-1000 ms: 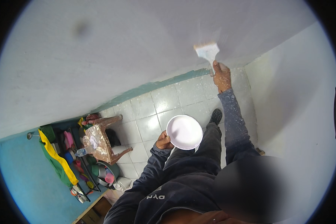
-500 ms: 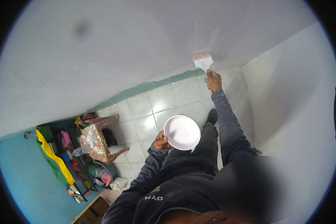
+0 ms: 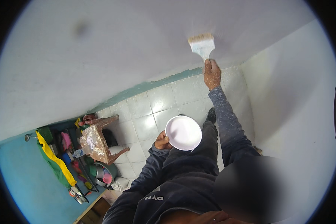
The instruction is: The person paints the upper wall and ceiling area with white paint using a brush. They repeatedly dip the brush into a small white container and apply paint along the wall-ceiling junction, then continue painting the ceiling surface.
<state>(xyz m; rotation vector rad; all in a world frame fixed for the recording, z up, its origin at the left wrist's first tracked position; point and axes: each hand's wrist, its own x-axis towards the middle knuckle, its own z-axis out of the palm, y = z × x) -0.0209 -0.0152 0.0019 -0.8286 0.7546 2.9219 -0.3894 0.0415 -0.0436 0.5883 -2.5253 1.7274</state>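
Note:
A wide paintbrush (image 3: 203,46) with pale bristles and a white-smeared ferrule is held by its handle in my right hand (image 3: 212,74). Its bristle tips meet the pale wall (image 3: 145,41) in front of me, above a bare teal strip (image 3: 153,84) along the wall's foot. Held before my body, a round white tub (image 3: 193,145) has its rim pinched by my left hand (image 3: 162,141), thumb and fingers closed on it. White paint (image 3: 184,131) lies inside the tub. Paint specks dot my right sleeve.
At the left stands a paint-spattered stool (image 3: 97,143) with a plastic bottle (image 3: 79,152) on it. Beside it are a bucket (image 3: 110,170) and a rack draped with a green and yellow cloth (image 3: 56,158). White floor tiles (image 3: 143,127) lie below; another wall (image 3: 287,97) rises at the right.
My right hand has moved the paintbrush upward along the wall, turning it slightly. The tub in my left hand has shifted a touch to the right.

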